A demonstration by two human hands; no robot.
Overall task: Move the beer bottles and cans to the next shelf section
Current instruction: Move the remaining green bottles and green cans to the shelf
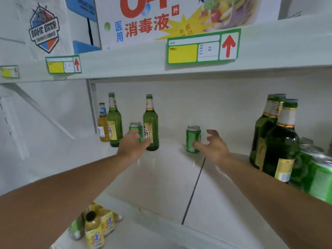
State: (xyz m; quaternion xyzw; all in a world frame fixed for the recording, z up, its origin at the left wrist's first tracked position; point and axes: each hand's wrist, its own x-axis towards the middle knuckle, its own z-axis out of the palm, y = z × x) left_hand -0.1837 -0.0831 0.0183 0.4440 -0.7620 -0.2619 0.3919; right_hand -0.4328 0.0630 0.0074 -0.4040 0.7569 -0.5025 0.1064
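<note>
Two boxes [45,27]: "DAHE BEER", "消毒液"

I have both bare forearms stretched forward. My left hand [133,143] is curled round a green can [136,131], knuckles toward the camera. My right hand [212,144] hangs with fingers spread and loosely bent, the thumb touching a second green can [193,139] without gripping it.

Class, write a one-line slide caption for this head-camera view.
Left hand holds one green can; open right hand nears another can.
</note>
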